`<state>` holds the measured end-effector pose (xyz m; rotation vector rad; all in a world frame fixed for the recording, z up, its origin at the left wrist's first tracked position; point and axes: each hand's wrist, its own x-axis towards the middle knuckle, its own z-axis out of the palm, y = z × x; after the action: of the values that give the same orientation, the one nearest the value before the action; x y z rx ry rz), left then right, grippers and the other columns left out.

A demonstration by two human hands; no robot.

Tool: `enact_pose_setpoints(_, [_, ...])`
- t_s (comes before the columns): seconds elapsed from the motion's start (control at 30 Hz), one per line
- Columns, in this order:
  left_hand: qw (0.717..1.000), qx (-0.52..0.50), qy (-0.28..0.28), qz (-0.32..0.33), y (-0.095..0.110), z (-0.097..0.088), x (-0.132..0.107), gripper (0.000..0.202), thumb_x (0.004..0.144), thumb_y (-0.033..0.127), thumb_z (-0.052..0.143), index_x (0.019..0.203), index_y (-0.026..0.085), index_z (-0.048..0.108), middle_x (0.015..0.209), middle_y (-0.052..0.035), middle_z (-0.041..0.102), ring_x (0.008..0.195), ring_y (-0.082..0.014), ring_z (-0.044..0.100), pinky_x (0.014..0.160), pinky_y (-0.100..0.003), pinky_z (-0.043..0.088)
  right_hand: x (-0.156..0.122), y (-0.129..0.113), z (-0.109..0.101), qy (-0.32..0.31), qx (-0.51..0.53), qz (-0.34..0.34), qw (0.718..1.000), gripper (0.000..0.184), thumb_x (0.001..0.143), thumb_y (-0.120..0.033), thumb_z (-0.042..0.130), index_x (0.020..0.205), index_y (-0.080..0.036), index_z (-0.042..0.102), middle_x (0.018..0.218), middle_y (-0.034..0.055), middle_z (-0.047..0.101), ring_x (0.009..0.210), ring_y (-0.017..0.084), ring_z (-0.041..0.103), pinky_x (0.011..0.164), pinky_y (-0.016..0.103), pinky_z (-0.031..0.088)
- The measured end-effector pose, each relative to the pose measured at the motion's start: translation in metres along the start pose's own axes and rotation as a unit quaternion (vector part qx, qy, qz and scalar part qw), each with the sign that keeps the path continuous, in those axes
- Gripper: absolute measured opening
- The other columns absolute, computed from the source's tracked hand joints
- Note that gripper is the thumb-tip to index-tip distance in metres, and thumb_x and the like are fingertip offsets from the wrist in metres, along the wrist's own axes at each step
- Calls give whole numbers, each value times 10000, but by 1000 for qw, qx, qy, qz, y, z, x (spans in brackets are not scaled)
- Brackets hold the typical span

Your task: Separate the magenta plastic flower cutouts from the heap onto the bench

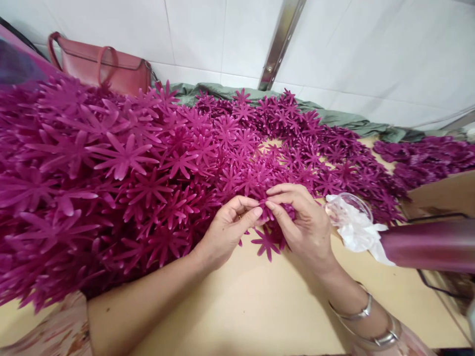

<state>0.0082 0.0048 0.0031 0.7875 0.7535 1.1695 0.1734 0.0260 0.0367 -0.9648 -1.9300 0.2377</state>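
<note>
A huge heap of magenta star-shaped fabric flower petals (122,163) covers the left and back of a tan table (256,301). My left hand (226,230) and my right hand (302,225) meet at the heap's near edge. Both are closed in a pinch on the same small bunch of magenta petals (267,222), thumb and forefinger tips nearly touching. One loose petal (265,243) lies on the table just below my fingers. Silver bangles circle my right wrist.
A clear cup wrapped in white plastic (352,220) stands right of my right hand, beside a dark magenta cylinder (430,244). A red handbag (104,66) leans on the white tiled wall. Green cloth (334,117) lies behind the heap; darker purple petals (426,158) sit far right.
</note>
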Motion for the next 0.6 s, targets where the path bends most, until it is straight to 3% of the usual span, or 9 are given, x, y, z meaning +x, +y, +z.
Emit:
enact_pose_setpoints(0.1, [1000, 26, -5, 11, 0, -1, 0, 312, 873, 450, 805, 935, 186, 650, 798, 14, 677, 731, -112, 607, 664, -240, 423, 0, 0, 1, 2, 15, 12, 1000, 105, 985, -174, 643, 910, -241, 673, 948, 46, 726, 913, 209, 701, 812, 379, 563])
enact_pose_setpoints(0.33, [998, 58, -8, 30, 1, -2, -2, 273, 907, 448, 756, 917, 196, 650, 735, 41, 593, 668, -100, 503, 645, -248, 391, -2, 16, -5, 75, -9, 103, 992, 56, 1002, -291, 649, 979, -240, 646, 955, 38, 732, 891, 211, 699, 822, 364, 546])
enact_pose_setpoints(0.43, [998, 61, -13, 16, 3, -1, -2, 273, 897, 441, 765, 908, 193, 649, 719, 47, 567, 649, -95, 470, 625, -246, 374, -2, 22, -6, 68, -83, 69, 992, 53, 1017, -261, 617, 970, -247, 636, 890, 20, 705, 829, 202, 667, 774, 351, 513])
enact_pose_setpoints(0.6, [998, 58, -23, -3, 3, -2, 0, 290, 870, 442, 790, 892, 183, 662, 716, 43, 572, 642, -94, 470, 612, -249, 357, -1, 24, 2, -1, -217, 11, 976, 222, 1043, -171, 494, 839, -254, 520, 811, 23, 594, 775, 218, 549, 719, 370, 412])
